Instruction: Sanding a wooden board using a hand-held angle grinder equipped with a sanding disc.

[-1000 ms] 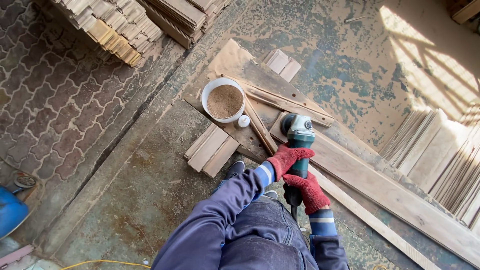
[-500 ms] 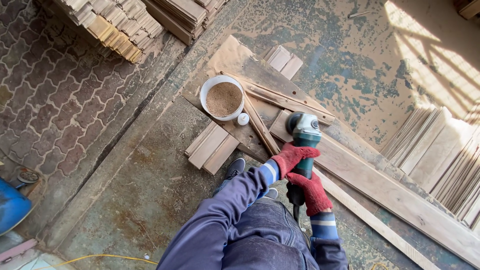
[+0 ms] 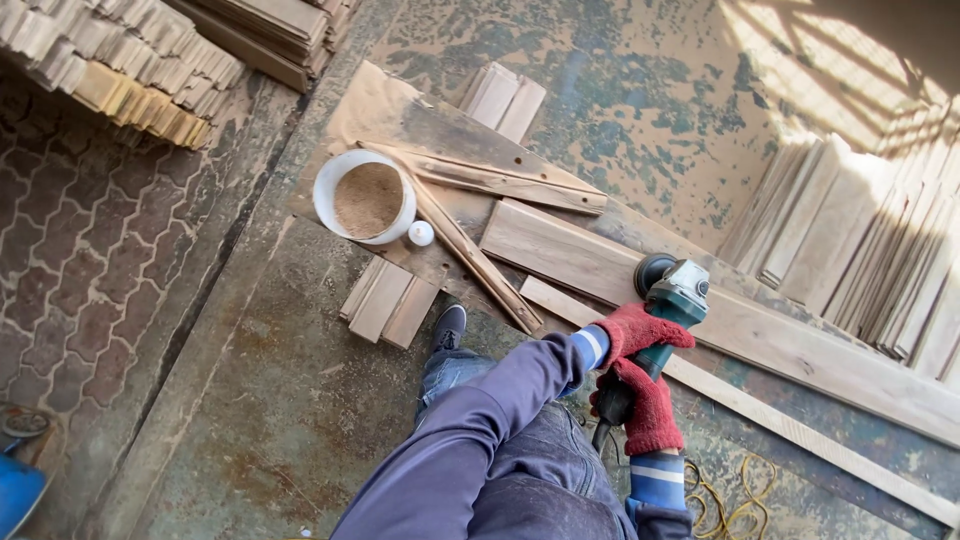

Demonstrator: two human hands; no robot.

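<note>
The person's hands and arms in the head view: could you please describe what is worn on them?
Both hands wear red knitted work gloves, the left hand and the right hand alike. The arms are in dark blue-purple sleeves, each ending in a bright blue ribbed cuff with pale stripes. The gloves look dusty and worn. No bare part of either hand shows.

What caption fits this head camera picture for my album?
Two red-gloved hands, left hand and right hand, grip a green angle grinder on a long wooden plank.
</note>
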